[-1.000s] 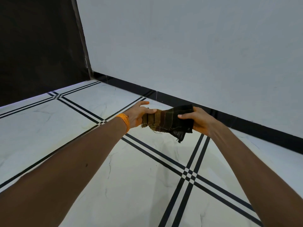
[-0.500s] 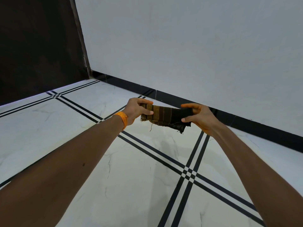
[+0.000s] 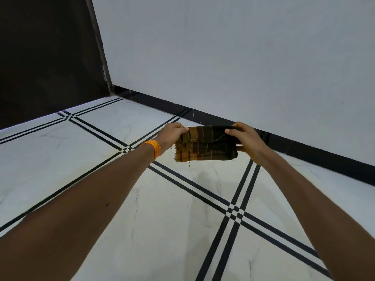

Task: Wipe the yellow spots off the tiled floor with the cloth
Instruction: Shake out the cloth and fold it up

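cloth (image 3: 205,144) pinched between both hands' fingers (image 3: 230,131), above floor (image 3: 162,220)

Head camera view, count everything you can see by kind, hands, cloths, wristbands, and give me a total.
Hands: 2, the left hand and the right hand
Cloths: 1, the striped cloth, held between both hands above the tiled floor
Wristbands: 1, the orange wristband on the left wrist
Total: 4
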`<state>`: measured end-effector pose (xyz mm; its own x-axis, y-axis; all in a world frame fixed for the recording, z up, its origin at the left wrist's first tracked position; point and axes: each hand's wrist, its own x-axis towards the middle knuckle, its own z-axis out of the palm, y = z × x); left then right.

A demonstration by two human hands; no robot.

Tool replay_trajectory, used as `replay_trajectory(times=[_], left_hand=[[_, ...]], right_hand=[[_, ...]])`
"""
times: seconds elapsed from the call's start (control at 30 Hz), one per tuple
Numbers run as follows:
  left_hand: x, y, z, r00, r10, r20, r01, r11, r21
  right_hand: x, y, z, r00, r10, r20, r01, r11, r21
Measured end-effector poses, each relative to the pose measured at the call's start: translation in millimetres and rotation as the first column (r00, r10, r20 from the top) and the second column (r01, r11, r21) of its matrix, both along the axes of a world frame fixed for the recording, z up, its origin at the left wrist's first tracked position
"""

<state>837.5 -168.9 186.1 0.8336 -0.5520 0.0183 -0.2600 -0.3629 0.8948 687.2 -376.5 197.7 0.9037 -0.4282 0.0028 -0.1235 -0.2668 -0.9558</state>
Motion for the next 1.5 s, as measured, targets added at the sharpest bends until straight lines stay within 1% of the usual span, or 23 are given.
replay_trajectory(times=[0.07,0.13,0.2,0.27,0.37,0.43,0.47,0.53,0.57,0.63,0.7,0.73,0.8,0.87,0.93,1.0,1.07,1.13,1.2,1.27,1.37,1.43,1.5], left_hand=[[0.0,2.8,0.0,0.997,-0.039,-0.063,0.039,0.999,0.006],[-1.5,4.6,1.1,0.986,-0.121,-0.117,0.125,0.992,0.030],[-4.5,2.5,5.7,0.963,-0.219,-0.156,0.231,0.971,0.067],[-10.3,-4.0,13.3,0.929,-0.322,-0.181,0.340,0.937,0.075],[-21.7,-15.9,19.2,0.839,-0.505,-0.205,0.525,0.849,0.057],[-30.1,-24.1,15.7,0.796,-0.567,-0.212,0.592,0.802,0.078],[-34.1,-27.7,13.5,0.790,-0.571,-0.223,0.598,0.798,0.073],[-40.1,-33.2,10.3,0.799,-0.542,-0.260,0.569,0.822,0.037],[-41.3,-35.7,8.7,0.801,-0.526,-0.285,0.554,0.832,0.020],[-41.3,-37.4,5.8,0.792,-0.497,-0.354,0.522,0.852,-0.028],[-40.2,-39.5,2.4,0.749,-0.494,-0.442,0.498,0.859,-0.117],[-39.1,-41.8,-0.5,0.724,-0.496,-0.480,0.480,0.861,-0.167],[-39.8,-43.8,-4.8,0.711,-0.477,-0.516,0.415,0.878,-0.239],[-37.8,-49.5,-14.4,0.726,-0.441,-0.528,0.335,0.897,-0.289],[-37.0,-55.7,-24.9,0.744,-0.397,-0.538,0.250,0.912,-0.326],[-31.8,-64.3,-37.6,0.749,-0.353,-0.562,0.173,0.921,-0.348],[-25.4,-68.4,-47.0,0.761,-0.324,-0.562,0.148,0.930,-0.337],[-23.0,-72.4,-47.8,0.764,-0.314,-0.564,0.158,0.938,-0.309],[-22.6,-73.7,-39.4,0.737,-0.276,-0.617,0.109,0.949,-0.295],[-25.0,-75.6,-27.1,0.735,-0.238,-0.634,0.084,0.961,-0.263],[-26.9,-73.6,1.8,0.743,-0.170,-0.647,0.076,0.982,-0.171],[-33.9,-69.5,28.3,0.770,-0.113,-0.628,0.077,0.993,-0.084],[-46.6,-63.8,57.7,0.800,-0.049,-0.598,0.032,0.999,-0.039]], right_hand=[[-0.9,3.1,4.9,0.998,0.027,0.048,-0.030,0.997,0.072],[-0.6,7.2,12.9,0.995,0.072,0.065,-0.080,0.989,0.124],[0.7,12.2,22.6,0.988,0.148,0.040,-0.152,0.981,0.118],[3.3,15.3,29.6,0.969,0.245,-0.016,-0.244,0.968,0.062],[6.7,17.9,38.4,0.917,0.380,-0.123,-0.392,0.915,-0.095],[8.5,18.8,46.4,0.876,0.453,-0.166,-0.475,0.870,-0.133],[9.0,19.0,50.9,0.863,0.473,-0.180,-0.499,0.854,-0.150],[11.0,17.3,56.3,0.877,0.450,-0.168,-0.477,0.856,-0.201],[12.3,14.7,56.1,0.906,0.403,-0.127,-0.422,0.881,-0.215],[17.1,8.9,49.4,0.969,0.249,-0.001,-0.245,0.952,-0.185],[24.8,0.5,33.1,0.994,0.053,0.091,-0.045,0.995,-0.087],[29.6,-4.1,21.4,0.994,-0.032,0.107,0.034,0.999,-0.010],[36.0,-6.9,-1.8,0.982,-0.166,0.086,0.153,0.978,0.142],[38.5,-8.8,-25.9,0.973,-0.229,-0.004,0.222,0.941,0.255],[36.6,-8.7,-48.2,0.974,-0.182,-0.133,0.220,0.892,0.395],[36.6,-13.3,-70.6,0.972,-0.036,-0.231,0.163,0.809,0.564],[36.9,-17.6,-89.3,0.966,0.111,-0.234,0.075,0.745,0.663],[39.5,-19.9,-95.9,0.963,0.170,-0.211,0.007,0.761,0.648],[40.2,-17.0,-86.9,0.964,0.170,-0.206,-0.017,0.809,0.587],[38.9,-14.0,-75.6,0.973,0.121,-0.198,0.003,0.846,0.533],[30.9,-7.0,-39.3,0.976,0.075,-0.203,0.033,0.875,0.483],[21.7,-1.4,-10.4,0.976,0.028,-0.216,0.069,0.901,0.428],[10.8,4.7,21.1,0.978,-0.026,-0.206,0.106,0.917,0.385]])
